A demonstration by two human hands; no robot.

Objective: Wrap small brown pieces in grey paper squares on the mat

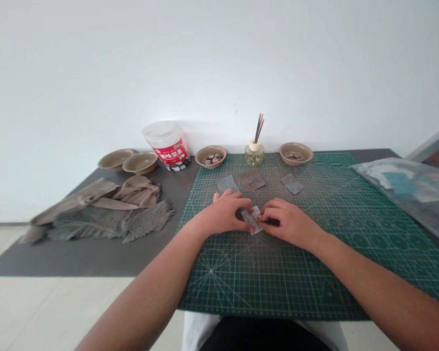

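A small pale grey cloth-like square (251, 222) lies on the green cutting mat between my two hands. My left hand (225, 212) holds its left side, with thumb and forefinger curved at the near and far corners. My right hand (283, 219) pinches the right edge with its fingertips; whether something small is under them is hidden. Just beyond the hands are a blue-grey square (227, 184), a brown square (252, 180) and a smaller grey rectangle (292, 184), all flat on the mat.
Along the wall stand a bowl of round brown pieces (211, 157), a reed diffuser (254, 153), another bowl (296, 153) with brown pieces, and a red-labelled tub (167, 146). Two more bowls (141, 162) and crumpled cloths (109, 214) are left. A plastic bag (406, 183) lies right.
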